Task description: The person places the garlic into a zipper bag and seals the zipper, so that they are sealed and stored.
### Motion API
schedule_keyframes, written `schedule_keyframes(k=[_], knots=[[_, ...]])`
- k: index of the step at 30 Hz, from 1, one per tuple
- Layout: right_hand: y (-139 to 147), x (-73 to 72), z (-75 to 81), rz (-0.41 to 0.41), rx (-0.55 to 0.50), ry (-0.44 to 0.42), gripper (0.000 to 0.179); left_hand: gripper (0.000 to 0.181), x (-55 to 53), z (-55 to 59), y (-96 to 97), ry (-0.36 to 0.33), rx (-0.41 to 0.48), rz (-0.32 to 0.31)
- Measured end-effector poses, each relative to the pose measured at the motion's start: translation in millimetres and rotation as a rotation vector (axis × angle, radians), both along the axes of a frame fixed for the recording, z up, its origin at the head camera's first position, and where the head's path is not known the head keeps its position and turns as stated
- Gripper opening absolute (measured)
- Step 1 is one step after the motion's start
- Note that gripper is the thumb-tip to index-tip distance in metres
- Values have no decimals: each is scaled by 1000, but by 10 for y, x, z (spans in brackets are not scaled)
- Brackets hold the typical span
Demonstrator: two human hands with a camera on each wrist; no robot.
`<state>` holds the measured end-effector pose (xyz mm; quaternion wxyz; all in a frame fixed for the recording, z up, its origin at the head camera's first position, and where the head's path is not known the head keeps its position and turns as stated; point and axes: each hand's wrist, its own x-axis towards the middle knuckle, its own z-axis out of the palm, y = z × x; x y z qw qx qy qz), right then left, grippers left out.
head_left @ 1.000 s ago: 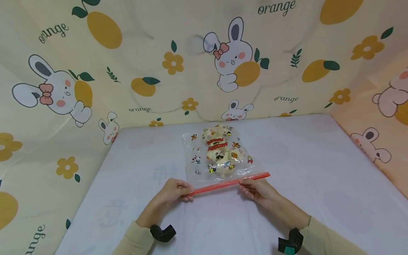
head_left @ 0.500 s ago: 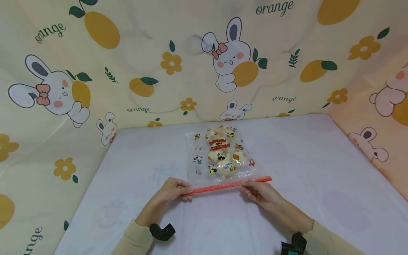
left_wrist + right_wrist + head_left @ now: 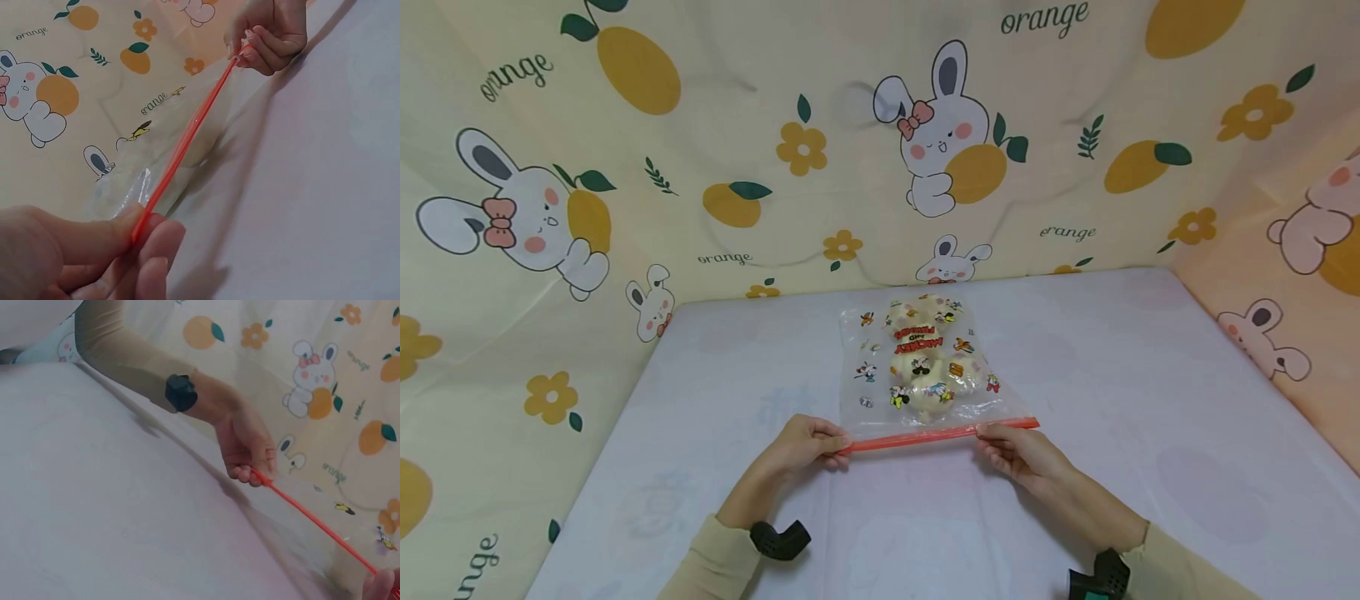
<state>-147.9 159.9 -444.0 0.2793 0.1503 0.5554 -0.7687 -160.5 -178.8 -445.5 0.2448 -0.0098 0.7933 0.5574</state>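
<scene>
A clear zip bag (image 3: pixel 865 392) printed with cartoon figures and red lettering lies on the table in the head view, its mouth towards me. Pale cream, rounded lumps (image 3: pixel 917 365) show through the plastic. Along the mouth runs a red zip strip (image 3: pixel 917 437), lifted off the table. My left hand (image 3: pixel 805 443) pinches its left end between thumb and fingers, as the left wrist view also shows. Near the right end, my right hand (image 3: pixel 1026 457) pinches the same strip, leaving a short piece of it sticking out beyond the fingers. Between both hands the strip is stretched straight.
A white cloth covers the table (image 3: pixel 715 358). Behind and at both sides hangs a cream curtain (image 3: pixel 850 108) with rabbits and oranges. Each wrist carries a black camera mount (image 3: pixel 781 541) below a beige sleeve (image 3: pixel 715 562).
My right hand has slid a little to the right along the strip, towards its right end. The strip now lies more level. My left hand keeps its pinch at the left end.
</scene>
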Motion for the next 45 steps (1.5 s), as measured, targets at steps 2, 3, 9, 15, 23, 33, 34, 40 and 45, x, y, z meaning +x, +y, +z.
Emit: schedule_keyframes(k=[2,3,9,15,23,33,34,40,45], knots=[[0,2,6,0,4,-1,18,28,-6,7,0,-2,-15,8],[-1,3,9,-2,5,-3,18,28,-7,12,2,-3,-20,10],[7,17,23,-24,2,-17,17,27,-20,38,-1,8,-20,14],[16,27,34,-46,-30,-38,18,28,-38,72,7,12,-19,16],[38,30,41,-56,-15,-30,19,26,-60,64,21,23,-52,3],[55,30,42,-67,20,-18,21,24,-90,50,68,27,-73,35],[58,33,43,-69,19,-15,22,23,-94,49,72,30,-73,34],[59,53,48,-99,26,-9,23,25,-90,49,80,62,-61,12],[59,71,44,-129,-4,-7,26,24,-94,33,80,71,-36,25]])
